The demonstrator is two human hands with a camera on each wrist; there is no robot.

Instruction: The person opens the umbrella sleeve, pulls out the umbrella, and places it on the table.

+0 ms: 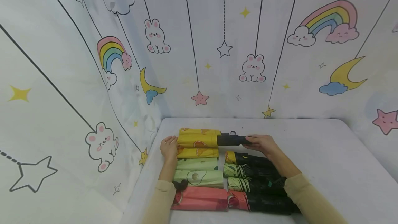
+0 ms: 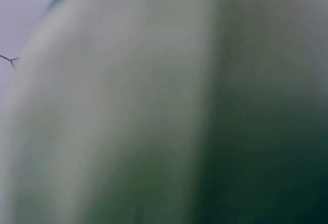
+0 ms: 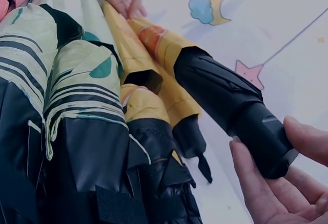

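In the head view a folding umbrella [image 1: 231, 140] lies crosswise, its black end sticking out of a yellow sleeve printed with orange slices [image 1: 197, 140]. My right hand [image 1: 261, 144] holds the black handle end [image 3: 261, 142] between thumb and fingers, as the right wrist view shows up close. At the opposite end, my left hand [image 1: 169, 147] pinches the tip of the yellow sleeve. Two more yellow sleeves, one behind [image 1: 199, 131] and one in front [image 1: 197, 152], lie alongside. The left wrist view is filled by blurred pale and dark green fabric.
Nearer me on the white table [image 1: 314, 148] are pale green avocado sleeves [image 1: 202, 178] and a red sleeve [image 1: 202, 199]. To their right, several folded black umbrellas with yellow, green and red ends [image 1: 267, 201] lie under my right forearm. A patterned cloth wall [image 1: 217, 78] stands behind.
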